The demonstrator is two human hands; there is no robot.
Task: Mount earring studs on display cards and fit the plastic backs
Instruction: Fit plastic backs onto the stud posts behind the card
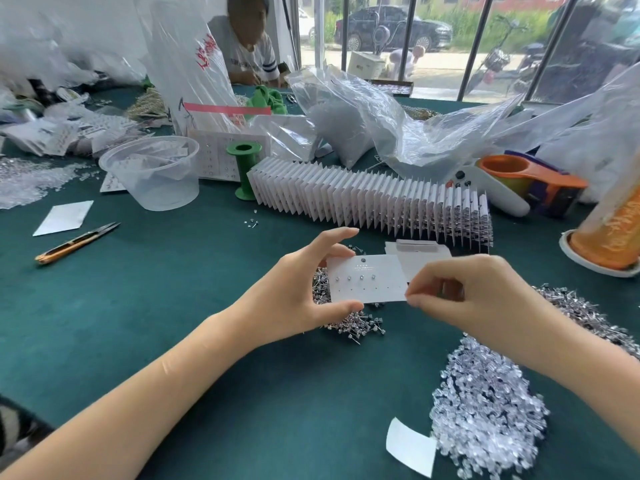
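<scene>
My left hand (298,289) holds a white display card (367,280) by its left edge, thumb below and fingers above. Several studs sit in the card's upper row; the lower row of holes shows empty. My right hand (464,289) pinches the card's lower right corner, fingertips closed; whether it also holds a stud I cannot tell. A pile of loose metal studs (349,323) lies on the green cloth under the card. A heap of clear plastic backs (485,407) lies at the lower right. Blank cards (422,252) lie just behind the held card.
A long fanned row of filled cards (374,199) stands behind the hands. A clear tub (152,171), green spool (244,168), thread snips (76,242), orange tape dispenser (530,178), an orange cup (609,233) and plastic bags (363,109) crowd the table. Another person (246,46) sits across.
</scene>
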